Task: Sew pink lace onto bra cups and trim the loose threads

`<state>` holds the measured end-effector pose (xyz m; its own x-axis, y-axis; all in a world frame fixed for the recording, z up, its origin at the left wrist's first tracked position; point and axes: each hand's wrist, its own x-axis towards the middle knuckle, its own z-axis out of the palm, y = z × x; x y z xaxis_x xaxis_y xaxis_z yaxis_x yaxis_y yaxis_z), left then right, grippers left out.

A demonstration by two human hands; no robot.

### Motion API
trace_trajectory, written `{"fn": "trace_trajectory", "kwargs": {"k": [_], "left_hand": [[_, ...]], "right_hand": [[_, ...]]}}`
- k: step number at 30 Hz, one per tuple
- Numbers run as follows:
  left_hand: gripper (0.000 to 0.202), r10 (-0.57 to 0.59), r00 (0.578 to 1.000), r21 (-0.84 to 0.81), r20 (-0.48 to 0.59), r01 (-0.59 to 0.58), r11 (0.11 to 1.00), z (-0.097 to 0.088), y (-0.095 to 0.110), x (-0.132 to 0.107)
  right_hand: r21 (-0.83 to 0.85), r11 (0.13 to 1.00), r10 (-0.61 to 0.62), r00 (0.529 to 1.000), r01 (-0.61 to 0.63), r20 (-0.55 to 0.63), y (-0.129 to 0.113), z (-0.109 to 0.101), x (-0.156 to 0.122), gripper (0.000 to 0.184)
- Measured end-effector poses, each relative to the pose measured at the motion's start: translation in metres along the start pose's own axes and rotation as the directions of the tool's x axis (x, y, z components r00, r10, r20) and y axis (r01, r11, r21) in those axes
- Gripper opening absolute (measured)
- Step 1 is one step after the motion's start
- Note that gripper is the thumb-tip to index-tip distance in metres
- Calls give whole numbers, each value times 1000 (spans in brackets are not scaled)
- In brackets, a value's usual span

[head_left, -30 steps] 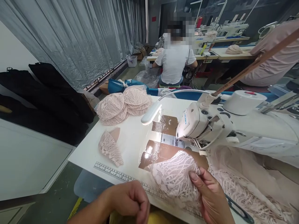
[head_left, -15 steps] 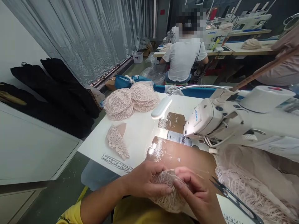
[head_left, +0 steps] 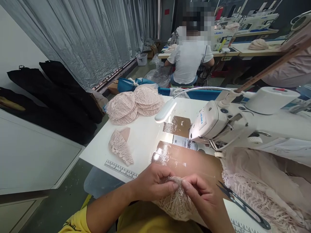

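Between my two hands is a beige lace bra cup [head_left: 178, 204], held over my lap at the table's front edge. My left hand [head_left: 157, 183] pinches its upper edge with thumb and fingers. Close beside it, my right hand [head_left: 200, 191] pinches the same edge, the two thumbs nearly meeting. The cup's lower part hangs below my fingers. To the right of my right hand lie black thread snips [head_left: 243, 205], next to a heap of beige lace and mesh fabric [head_left: 267, 191]. A separate lace cup piece [head_left: 120, 147] rests on the table at left.
A white sewing machine [head_left: 218, 119] stands at right, with a lamp [head_left: 165, 111] over the white table [head_left: 145, 136]. Stacked lace cups [head_left: 122, 108] sit at the back left corner. Printed rulers [head_left: 120, 170] mark the front edge. A person in a white shirt [head_left: 187, 61] sits ahead.
My fingers have shifted along the cup's upper edge, now pinching it with the thumbs closer together. The whole view has moved slightly; the things on the table stay in place.
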<state>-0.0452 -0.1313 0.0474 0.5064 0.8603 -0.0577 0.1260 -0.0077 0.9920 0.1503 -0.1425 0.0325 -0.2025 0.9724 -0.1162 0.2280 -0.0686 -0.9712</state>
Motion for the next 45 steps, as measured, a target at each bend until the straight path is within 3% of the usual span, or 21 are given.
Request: {"fn": "trace_trajectory", "kwargs": {"k": [4, 8, 14, 18, 21, 24, 27, 29, 30, 31, 33, 35, 37, 40, 42, 45], "left_hand": [[30, -8, 1000, -48, -1, 8, 999, 5, -6, 3], [32, -14, 999, -72, 39, 17, 997, 7, -6, 7], [31, -43, 988, -274, 146, 83, 958, 2, -4, 14], [34, -137, 988, -382, 78, 156, 911, 11, -13, 24], [37, -273, 961, -569, 47, 251, 783, 16, -17, 30], [37, -332, 940, -625, -76, 214, 751, 1, -9, 30], [32, -242, 912, -443, -330, 77, 893, -31, 9, 30], [29, -67, 851, -104, -521, 14, 994, -48, 19, 35], [28, 55, 825, 104, -563, 4, 995, -51, 21, 41], [27, 177, 818, 305, -546, -3, 952, -51, 20, 49], [25, 345, 862, 613, -373, -50, 788, -39, 11, 71], [22, 346, 925, 759, -158, -111, 642, -16, -7, 92], [24, 290, 955, 797, -58, -131, 590, 10, -25, 106], [29, 254, 967, 804, -29, -128, 581, 34, -38, 108], [28, 239, 971, 811, -16, -127, 571, 34, -34, 101], [28, 188, 980, 813, 63, -160, 560, 19, -20, 91]], "right_hand": [[98, 995, -10, 1000, 8, 17, -2, -8, 5, 31], [-16, 999, -31, 992, 33, 121, -9, -11, 8, 32], [106, 984, 126, 981, -143, 150, -12, -16, 9, 37], [229, 942, 213, 964, -246, 159, -10, -14, 13, 39], [306, 915, 232, 963, -263, 136, -8, -14, 18, 38], [318, 922, 227, 974, -220, 16, -7, -24, 21, 35], [210, 964, 198, 969, -165, -147, -4, -42, 19, 33], [72, 990, 138, 966, -125, -216, -4, -52, 17, 30], [-3, 994, 104, 968, -107, -230, -4, -56, 17, 28], [-78, 993, 68, 970, -89, -233, -5, -59, 18, 26], [-216, 975, 5, 978, -51, -208, -7, -61, 23, 24], [-347, 938, -44, 988, -10, -146, -9, -60, 32, 22], [-474, 879, -94, 994, 53, -64, -7, -58, 44, 24], [-634, 752, -170, 982, 180, 78, 3, -52, 57, 31], [-729, 648, -195, 973, 223, 125, 14, -45, 60, 35], [-845, 474, -256, 957, 249, 138, 30, -36, 58, 36]]}}
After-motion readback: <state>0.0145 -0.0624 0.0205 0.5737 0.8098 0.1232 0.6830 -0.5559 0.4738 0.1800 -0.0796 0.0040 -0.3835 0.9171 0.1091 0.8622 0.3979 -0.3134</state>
